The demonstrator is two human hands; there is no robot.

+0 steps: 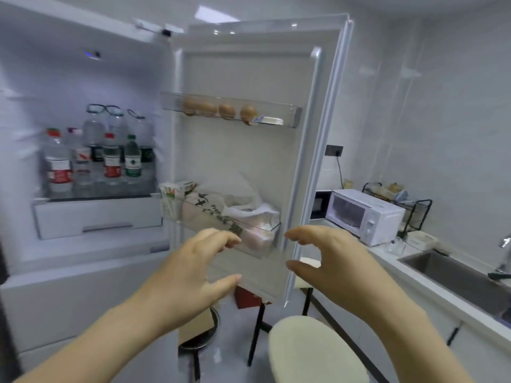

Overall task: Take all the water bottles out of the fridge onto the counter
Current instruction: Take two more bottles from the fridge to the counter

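water bottles (94,158) stand packed tight on the glass shelf (96,197) in the fridge (55,64), none on the counter (414,277) yet. left hand (188,275) & right hand (334,266) hover by the open door (249,161), fingers loosely spread, holding nothing. risk: pulling a front bottle could topple its neighbours bc they're so close, esp. reaching past them for the tall back ones.

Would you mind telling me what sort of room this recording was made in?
Most likely a small home kitchen: an open fridge stocked with water bottles, a white microwave on the counter, and a steel sink.
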